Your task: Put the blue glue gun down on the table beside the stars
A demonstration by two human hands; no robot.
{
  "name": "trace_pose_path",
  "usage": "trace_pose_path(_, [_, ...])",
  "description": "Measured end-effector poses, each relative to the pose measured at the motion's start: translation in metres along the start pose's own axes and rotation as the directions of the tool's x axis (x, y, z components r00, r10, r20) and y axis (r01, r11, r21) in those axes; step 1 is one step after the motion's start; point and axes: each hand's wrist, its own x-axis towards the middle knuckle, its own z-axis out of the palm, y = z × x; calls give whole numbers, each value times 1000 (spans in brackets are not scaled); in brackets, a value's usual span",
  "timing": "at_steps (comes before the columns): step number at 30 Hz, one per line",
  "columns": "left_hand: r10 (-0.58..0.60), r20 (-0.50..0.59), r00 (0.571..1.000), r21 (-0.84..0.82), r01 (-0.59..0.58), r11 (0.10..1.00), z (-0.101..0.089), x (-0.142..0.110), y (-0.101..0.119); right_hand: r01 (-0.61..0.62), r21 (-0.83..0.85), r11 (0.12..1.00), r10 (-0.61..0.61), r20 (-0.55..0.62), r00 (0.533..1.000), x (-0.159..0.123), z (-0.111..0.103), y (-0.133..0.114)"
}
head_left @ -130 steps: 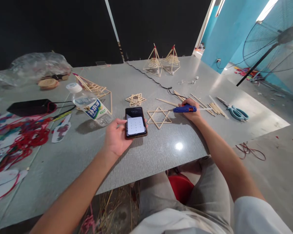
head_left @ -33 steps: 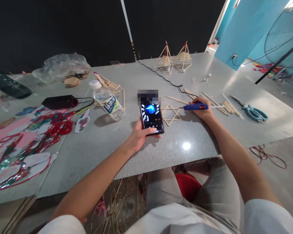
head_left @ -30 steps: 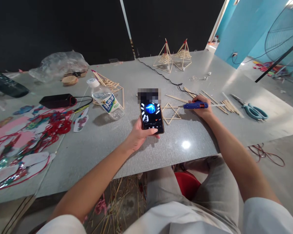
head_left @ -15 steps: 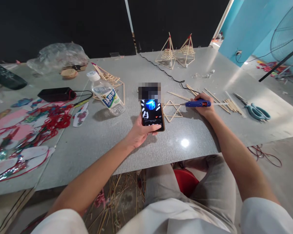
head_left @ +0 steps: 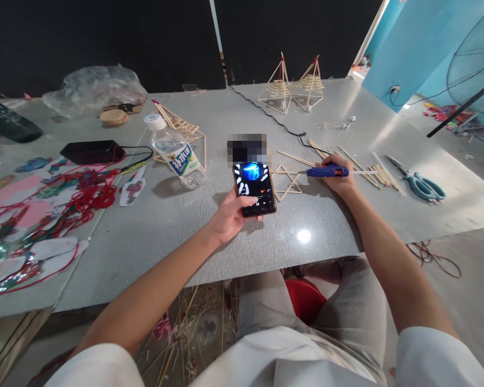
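Note:
My left hand (head_left: 229, 215) grips a lit phone (head_left: 255, 188) held up above the grey table (head_left: 210, 242), thumb on the lower screen. My right hand (head_left: 335, 174) rests on the table, closed around a blue glue gun (head_left: 326, 171) whose nozzle points left at a flat star of wooden sticks (head_left: 286, 181). A black cord (head_left: 274, 122) runs from the gun toward the table's far edge.
A plastic water bottle (head_left: 174, 153) lies beside a stick pyramid (head_left: 181, 129). Two stick pyramids (head_left: 296, 86) stand at the back. Loose sticks (head_left: 371, 172) and teal scissors (head_left: 419, 183) lie right. Red cords (head_left: 80, 199), a black pouch (head_left: 91, 152) and a plastic bag (head_left: 92, 88) sit left.
Over four seconds my left hand lifted the phone off the table; its screen changed from a keypad to a dark one with a blue circle. My right hand stayed on the glue gun.

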Motion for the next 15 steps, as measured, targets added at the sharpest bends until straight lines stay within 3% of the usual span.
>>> trace_pose_path(11, [-57, 36, 998, -122, 61, 991, -5, 2, 1, -27, -42, 999, 30, 56, 998, 0, -1, 8])
trace_pose_path(15, [-71, 22, 997, -52, 72, 996, -4, 2, -2, -61, -76, 995, 68, 96, 993, 0, 1, 16])
